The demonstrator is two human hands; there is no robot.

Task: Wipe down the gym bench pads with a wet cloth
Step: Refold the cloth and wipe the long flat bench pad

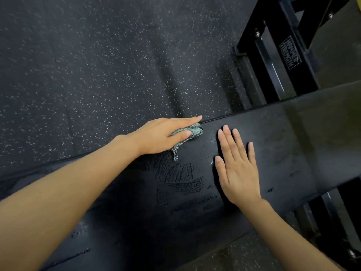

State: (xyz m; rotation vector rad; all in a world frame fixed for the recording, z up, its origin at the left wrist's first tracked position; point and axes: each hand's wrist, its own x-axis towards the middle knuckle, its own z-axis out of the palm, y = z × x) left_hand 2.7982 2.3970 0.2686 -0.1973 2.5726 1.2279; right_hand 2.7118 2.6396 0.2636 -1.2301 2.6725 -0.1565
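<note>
At the far edge of the bench pad (273,137), the left hand (156,133) grips a bunched green cloth (193,132): thumb curled onto it, index finger straight along the rim, a tail trailing below the palm. Right hand (237,169) flat just beside, fingers straight, slightly spread. Wet streaks (179,178) nearer. Speckled floor (97,65); black frame (283,55) beyond.
</note>
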